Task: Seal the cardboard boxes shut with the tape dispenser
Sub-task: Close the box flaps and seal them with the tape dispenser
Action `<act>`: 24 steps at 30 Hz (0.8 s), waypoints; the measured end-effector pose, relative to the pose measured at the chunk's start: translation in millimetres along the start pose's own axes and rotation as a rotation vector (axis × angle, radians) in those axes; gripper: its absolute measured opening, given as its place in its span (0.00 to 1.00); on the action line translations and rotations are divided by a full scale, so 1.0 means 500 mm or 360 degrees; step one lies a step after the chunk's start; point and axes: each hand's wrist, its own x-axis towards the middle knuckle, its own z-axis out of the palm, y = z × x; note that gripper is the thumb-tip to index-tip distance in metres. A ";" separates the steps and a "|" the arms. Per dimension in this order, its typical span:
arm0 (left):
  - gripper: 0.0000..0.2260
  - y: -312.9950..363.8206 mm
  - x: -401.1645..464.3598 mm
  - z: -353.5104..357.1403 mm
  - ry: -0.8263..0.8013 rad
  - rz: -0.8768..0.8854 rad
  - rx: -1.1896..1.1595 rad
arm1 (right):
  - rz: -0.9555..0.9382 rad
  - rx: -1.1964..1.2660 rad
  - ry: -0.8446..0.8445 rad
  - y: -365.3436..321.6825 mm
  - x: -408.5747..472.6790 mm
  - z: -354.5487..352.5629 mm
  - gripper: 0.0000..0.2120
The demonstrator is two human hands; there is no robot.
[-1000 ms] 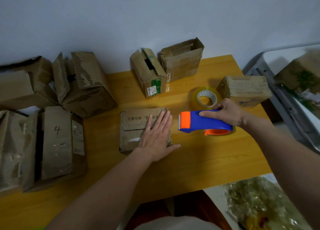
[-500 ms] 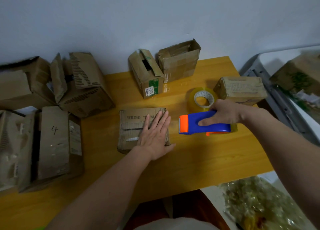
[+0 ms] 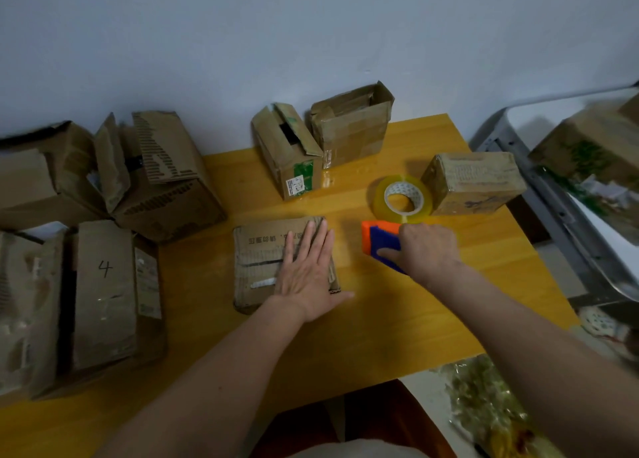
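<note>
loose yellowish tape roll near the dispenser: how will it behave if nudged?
The translucent yellowish tape roll with a white core lies flat on the wooden table, so it would probably slide, not roll. It looks thick with tape, so likely stiff. Its glossy side may be slippery.

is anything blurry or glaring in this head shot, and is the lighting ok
Head view: dim, flat lighting with a bluish wall; the right edge smears, so the grey metal rack and its box look soft. Faint glare sits on the yellow wooden table near the clear tape roll. The wide lens bows the edges. The blue and orange tape dispenser stays fairly sharp.
</note>
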 end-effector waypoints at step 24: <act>0.23 -0.141 -0.127 -0.040 0.0192 -0.1193 -0.2152 | -0.0008 0.1570 0.0204 -0.282 -0.049 0.080 0.19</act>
